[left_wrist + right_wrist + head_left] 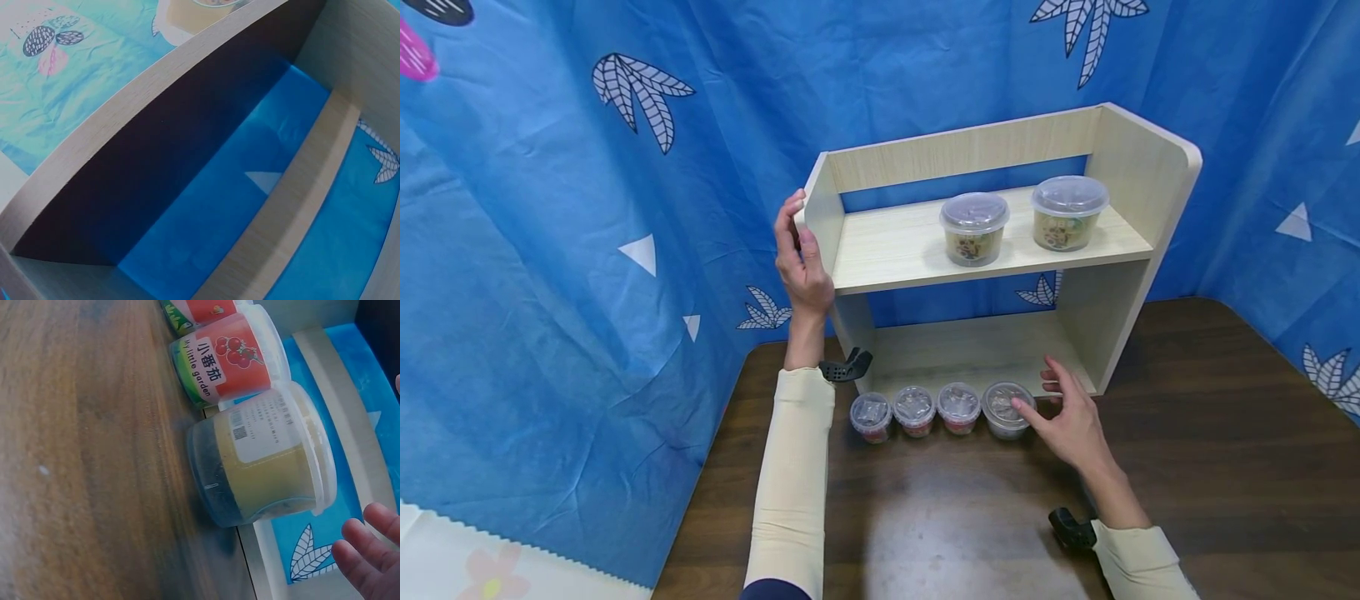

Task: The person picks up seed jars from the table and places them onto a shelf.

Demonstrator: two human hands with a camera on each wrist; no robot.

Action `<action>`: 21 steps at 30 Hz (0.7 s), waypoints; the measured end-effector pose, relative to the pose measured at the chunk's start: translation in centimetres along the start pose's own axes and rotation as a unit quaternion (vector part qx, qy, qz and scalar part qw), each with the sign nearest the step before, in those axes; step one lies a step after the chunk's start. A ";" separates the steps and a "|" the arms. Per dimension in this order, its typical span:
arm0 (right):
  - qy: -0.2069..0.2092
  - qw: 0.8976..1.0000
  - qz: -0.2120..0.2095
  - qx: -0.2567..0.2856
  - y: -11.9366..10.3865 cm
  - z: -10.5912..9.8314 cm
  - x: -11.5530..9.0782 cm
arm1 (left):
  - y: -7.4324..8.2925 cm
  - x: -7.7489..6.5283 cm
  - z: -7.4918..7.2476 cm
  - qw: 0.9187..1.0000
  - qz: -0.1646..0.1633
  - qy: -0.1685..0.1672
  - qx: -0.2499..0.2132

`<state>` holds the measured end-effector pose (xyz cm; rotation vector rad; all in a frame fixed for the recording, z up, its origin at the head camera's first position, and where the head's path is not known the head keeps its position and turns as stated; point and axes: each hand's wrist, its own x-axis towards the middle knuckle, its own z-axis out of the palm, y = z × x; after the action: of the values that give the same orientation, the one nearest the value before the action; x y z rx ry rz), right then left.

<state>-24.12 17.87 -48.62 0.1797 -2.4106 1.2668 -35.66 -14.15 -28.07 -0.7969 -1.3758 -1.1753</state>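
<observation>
My left hand [802, 271] grips the front edge of the left side panel of a pale wooden two-tier shelf [887, 268], its thumb on the near side. My right hand [1073, 423] is beside the rightmost clear lidded tub [1006, 410], fingers spread and thumb overlapping the lid in the head view. In the right wrist view this tub [269, 462] shows a white label on a yellowish band, and the fingers [359, 553] are apart from it. Left of it stand three smaller lidded tubs, one [228, 359] with a red tomato label.
Two larger lidded tubs, one [974, 229] near the middle and one [1069, 212] to the right, stand on the upper tier. The row of tubs lines the shelf's front on the dark wooden table [940, 517]. A blue patterned curtain [925, 58] hangs behind.
</observation>
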 end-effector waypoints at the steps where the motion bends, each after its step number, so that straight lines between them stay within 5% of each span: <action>1: 0.001 1.000 -0.001 0.001 0.0 0.0 0.0 | 0.0 0.0 0.0 1.000 -0.002 0.000 0.000; 6: 0.006 1.000 -0.008 0.000 0.4 0.3 -0.2 | -1.0 -0.3 -0.1 1.000 -0.002 0.000 -0.012; 21: -0.007 1.000 0.003 -0.016 1.3 0.8 -0.5 | 0.0 0.0 0.0 1.000 0.000 -0.003 0.010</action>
<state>-24.29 17.88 -50.22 0.1738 -2.4436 1.2329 -35.66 -14.18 -28.09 -0.7877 -1.3906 -1.1592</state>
